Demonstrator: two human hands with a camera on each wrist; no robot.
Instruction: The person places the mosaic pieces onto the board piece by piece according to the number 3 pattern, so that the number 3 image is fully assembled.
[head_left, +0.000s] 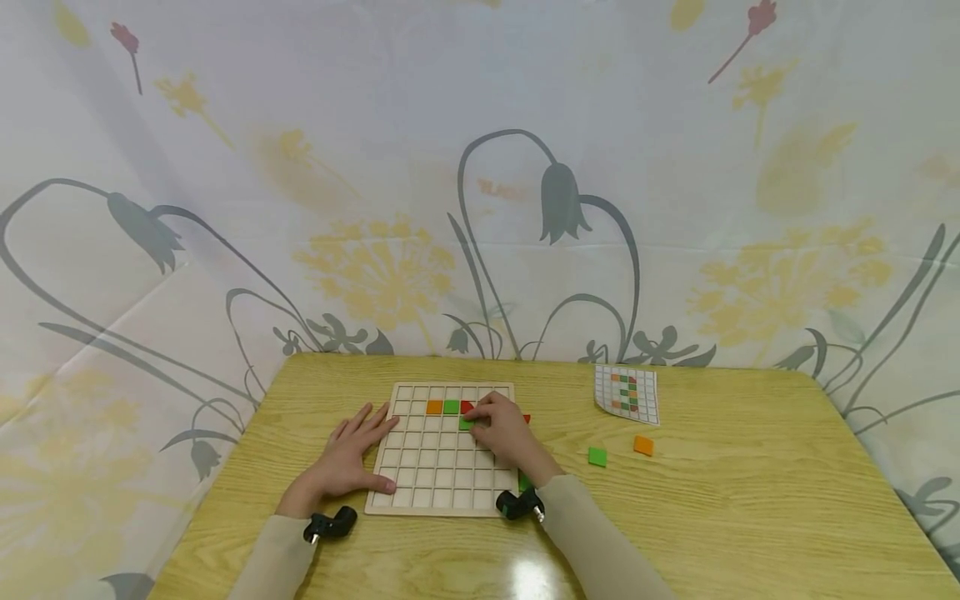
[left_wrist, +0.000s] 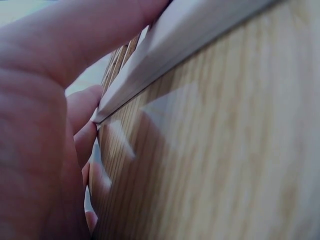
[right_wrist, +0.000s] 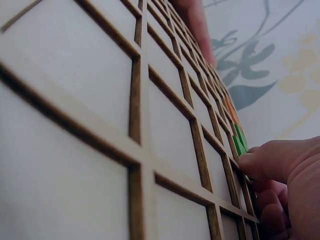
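Note:
A light wooden grid board [head_left: 427, 475] lies on the table. Along its second row from the top sit an orange tile [head_left: 434, 407], a green tile [head_left: 451, 407] and a red tile [head_left: 467, 407]. Just below the red one, my right hand [head_left: 504, 429] pinches another green tile [head_left: 466, 423] by its edge, over the grid. My left hand [head_left: 352, 457] rests spread at the board's left edge, its thumb [left_wrist: 85, 37] against the near part of that side. In the right wrist view the right thumb [right_wrist: 255, 161] is close by the green tiles.
A loose green tile [head_left: 597, 457] and an orange tile [head_left: 643, 446] lie right of the board. Behind them is a paper pattern card [head_left: 627, 394] with a coloured figure on a grid. Red [head_left: 527, 418] and green pieces [head_left: 524, 482] show partly beside the right forearm.

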